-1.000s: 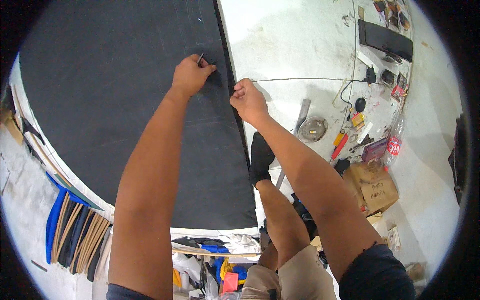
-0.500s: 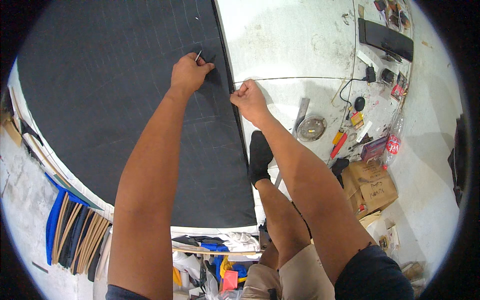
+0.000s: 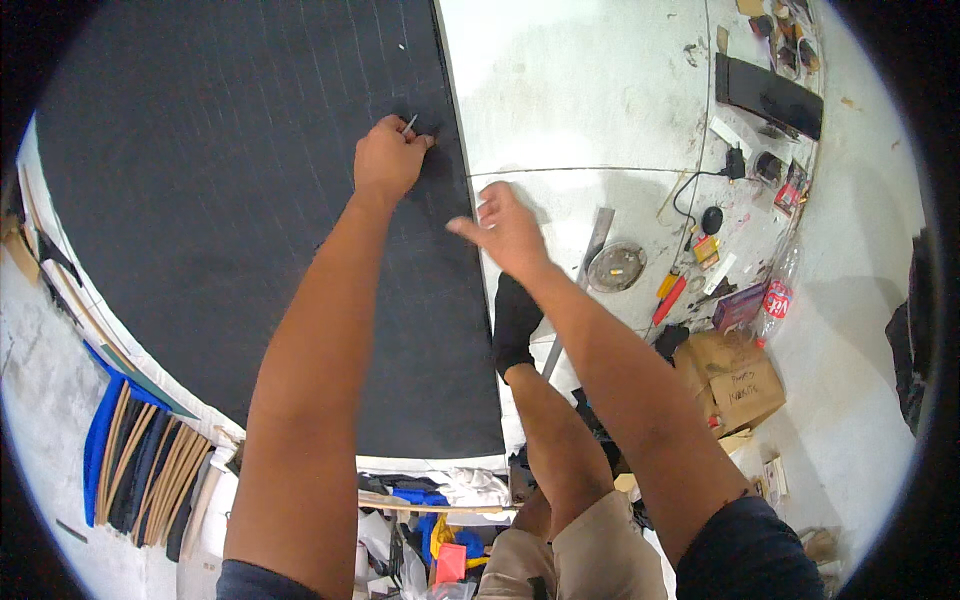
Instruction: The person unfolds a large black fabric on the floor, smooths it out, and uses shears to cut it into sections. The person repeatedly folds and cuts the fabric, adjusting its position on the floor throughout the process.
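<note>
One black sheet point(image 3: 230, 200), one metal ruler point(image 3: 580, 275), two hands (both bare), one cardboard box point(image 3: 735, 375).

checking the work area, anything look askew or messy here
The black sheet lies flat. Odd bits: tools, a round tin and a metal ruler scattered on the floor, and cardboard boxes lying crumpled beside them.

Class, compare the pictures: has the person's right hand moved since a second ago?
Yes. The right hand has left the right edge of the black sheet, shifting down and right toward the white floor, fingers now spread.
</note>
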